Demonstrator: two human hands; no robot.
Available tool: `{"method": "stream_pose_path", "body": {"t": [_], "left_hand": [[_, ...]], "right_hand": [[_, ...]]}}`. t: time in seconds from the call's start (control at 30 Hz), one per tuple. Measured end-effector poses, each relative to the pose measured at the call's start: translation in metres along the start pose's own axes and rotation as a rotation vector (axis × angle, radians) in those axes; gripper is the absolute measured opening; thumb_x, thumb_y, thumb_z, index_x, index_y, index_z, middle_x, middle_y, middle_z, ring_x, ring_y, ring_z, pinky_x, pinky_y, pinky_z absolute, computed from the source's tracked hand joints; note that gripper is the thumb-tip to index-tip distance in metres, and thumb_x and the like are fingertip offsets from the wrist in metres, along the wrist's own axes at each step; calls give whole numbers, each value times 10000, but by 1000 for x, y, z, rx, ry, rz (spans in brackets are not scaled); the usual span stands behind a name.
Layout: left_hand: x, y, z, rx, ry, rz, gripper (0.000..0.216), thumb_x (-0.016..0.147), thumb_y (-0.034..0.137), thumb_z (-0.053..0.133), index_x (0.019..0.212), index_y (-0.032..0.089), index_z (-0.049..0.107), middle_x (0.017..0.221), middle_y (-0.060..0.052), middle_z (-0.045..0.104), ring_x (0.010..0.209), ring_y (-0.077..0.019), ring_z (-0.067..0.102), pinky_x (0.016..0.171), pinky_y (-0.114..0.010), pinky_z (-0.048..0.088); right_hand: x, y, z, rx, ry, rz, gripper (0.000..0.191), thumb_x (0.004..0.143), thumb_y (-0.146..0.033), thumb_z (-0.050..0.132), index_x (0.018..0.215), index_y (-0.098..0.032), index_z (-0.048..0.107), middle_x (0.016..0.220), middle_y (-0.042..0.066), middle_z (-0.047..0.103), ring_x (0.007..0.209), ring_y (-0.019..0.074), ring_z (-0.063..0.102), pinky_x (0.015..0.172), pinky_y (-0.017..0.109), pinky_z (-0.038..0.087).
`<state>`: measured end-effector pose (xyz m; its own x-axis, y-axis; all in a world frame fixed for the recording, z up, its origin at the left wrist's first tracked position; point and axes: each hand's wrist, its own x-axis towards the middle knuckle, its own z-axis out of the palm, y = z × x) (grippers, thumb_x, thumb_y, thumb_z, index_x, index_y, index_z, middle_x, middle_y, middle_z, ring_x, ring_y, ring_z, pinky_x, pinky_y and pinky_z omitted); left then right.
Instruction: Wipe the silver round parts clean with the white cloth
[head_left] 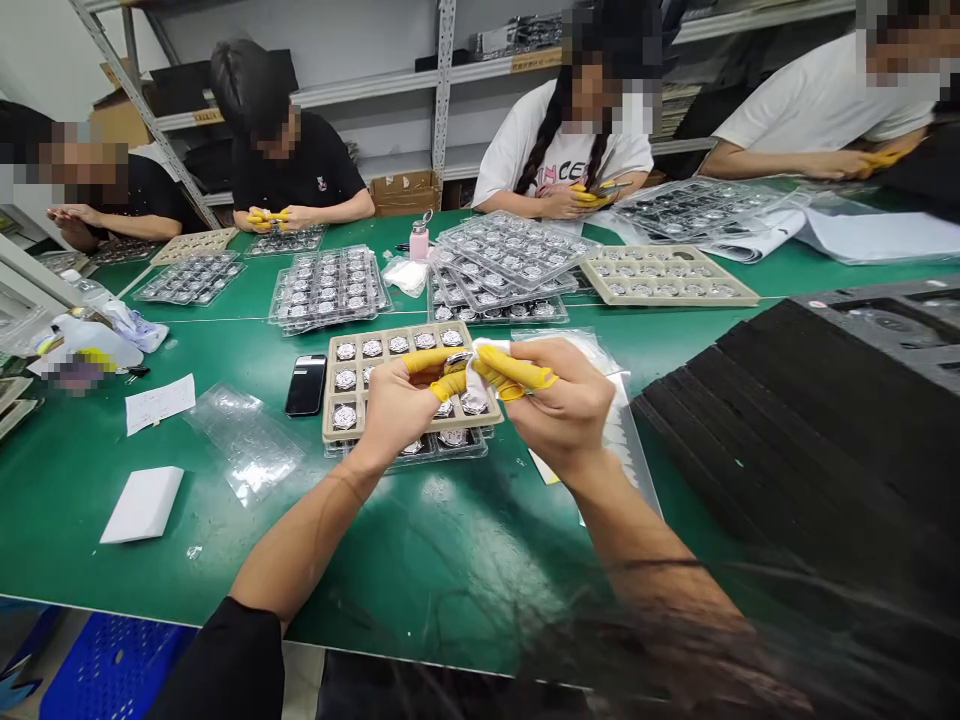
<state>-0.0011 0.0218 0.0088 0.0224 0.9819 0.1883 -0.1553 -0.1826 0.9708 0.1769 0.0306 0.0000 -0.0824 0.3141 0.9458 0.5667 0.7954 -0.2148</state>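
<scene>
Above the beige compartment tray [343, 435], the left hand [397, 405], in yellow finger cots [424, 361], pinches a round metal part [456, 359]; the right hand [562, 400] pinches a white cloth [475, 382] against it. A black smartphone [306, 385] lies just left of the tray; beyond the tray stands a pink bottle [418, 242].

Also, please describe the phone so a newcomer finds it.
On the green table, find the beige tray below the wearer's left hand. Just past its left edge lies the phone, a glossy rectangle. Its black face sets it apart from the white paper and clear plastic sheet further left.
</scene>
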Motion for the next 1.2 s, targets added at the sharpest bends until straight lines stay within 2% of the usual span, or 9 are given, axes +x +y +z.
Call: {"method": "stream_pose_path", "body": {"t": [0.17,0.33,0.5,0.57,0.67,0.77,0.83,1.03,1.2], "left_hand": [[-6,-3,-1,270,7,204,287,796,314,841,1063,210,847,1050,-61,831,959,-243,776,898,-364,627],[-12,0,-3,783,38,464,204,876,262,733,1032,215,855,775,-39,790,666,-166,685,630,-281,511],[-17,-2,-3,952,71,577,180,866,242,695,918,185,858,620,-37,690,564,-142,576,559,-280,409],[-17,-4,0,904,68,526,175,852,258,723,938,188,858,647,-46,707,577,-147,582,577,-290,427],[-12,-6,4,642,50,307,174,813,286,787,943,187,845,763,-56,762,664,-165,651,650,-301,503],[-2,-4,3,200,28,41,309,744,374,872,966,169,806,890,-57,786,791,-182,716,762,-326,582],[3,-1,1,-14,19,-45,424,656,402,938,965,166,769,907,-44,775,830,-187,727,811,-355,609],[1,2,3,-62,-11,27,415,599,373,982,877,165,754,915,-35,756,862,-185,727,850,-349,613],[3,2,2,-69,74,48,379,591,355,979,869,177,793,890,-41,787,877,-191,743,870,-343,612]], "right_hand": [[-3,2,2,37,-43,73,234,902,-152,673,1047,-289,796,945,21,787,808,193,703,698,350,558],[-6,2,4,119,-14,86,346,894,-86,618,1092,-315,783,945,23,774,812,199,701,697,361,555],[-10,5,6,-63,-90,-37,372,804,-40,567,1014,-264,776,939,13,788,770,181,686,660,335,526],[-10,8,2,-239,-129,-67,347,759,-38,575,957,-242,773,906,11,793,744,179,666,638,327,483],[-5,15,-8,-423,-133,-8,323,734,-22,586,910,-219,771,886,28,786,737,188,647,651,332,453],[5,22,-19,-342,-4,139,338,734,3,560,894,-206,773,864,40,765,752,197,667,659,327,489],[12,21,-22,-183,55,197,323,771,-17,574,923,-217,777,864,28,759,762,190,694,655,315,522],[8,-3,-7,6,4,72,216,900,-139,653,1023,-281,759,919,11,778,797,172,735,701,317,574],[1,-11,-5,-62,133,-20,320,888,-98,678,1123,-303,750,901,20,776,790,206,714,696,354,539]]}}
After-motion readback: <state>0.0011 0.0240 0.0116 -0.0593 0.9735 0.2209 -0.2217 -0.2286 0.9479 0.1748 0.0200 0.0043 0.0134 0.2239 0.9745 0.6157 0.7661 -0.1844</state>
